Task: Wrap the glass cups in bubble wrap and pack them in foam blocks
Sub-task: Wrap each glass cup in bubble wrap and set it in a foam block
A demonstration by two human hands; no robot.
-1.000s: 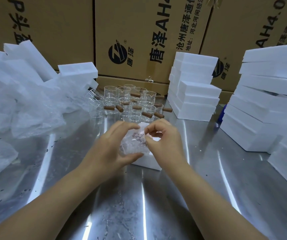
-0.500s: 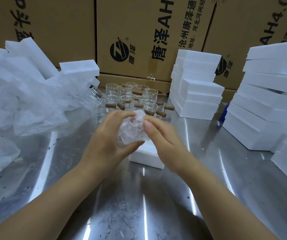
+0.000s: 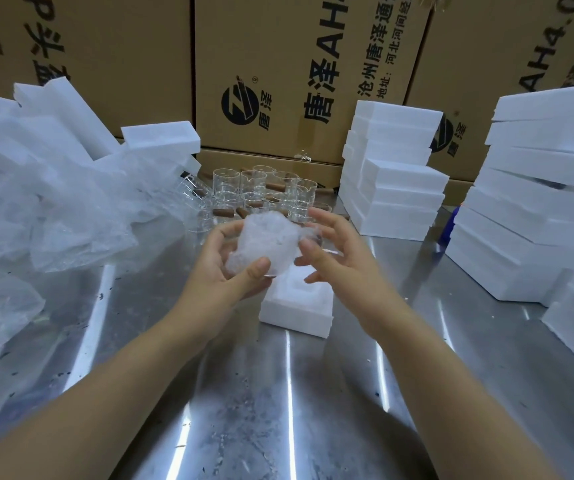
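Note:
A glass cup bundled in bubble wrap (image 3: 264, 242) is held above the steel table, gripped by my left hand (image 3: 223, 268) with the thumb across its front. My right hand (image 3: 337, 252) hovers just right of the bundle, fingers spread and relaxed, fingertips near the wrap. Under the hands lies an open white foam block (image 3: 297, 306) with a rectangular recess. Behind it stand several bare glass cups (image 3: 261, 190) with brown wooden handles.
Loose bubble wrap sheets (image 3: 46, 216) and foam blocks (image 3: 161, 136) pile up at the left. Stacks of white foam blocks rise at centre right (image 3: 396, 178) and far right (image 3: 538, 188). Cardboard boxes (image 3: 278, 64) wall off the back. The steel table (image 3: 278, 410) stretches toward me.
The wrapped cup rose off the foam block in my left hand. My right hand let go of the wrap and opened beside it.

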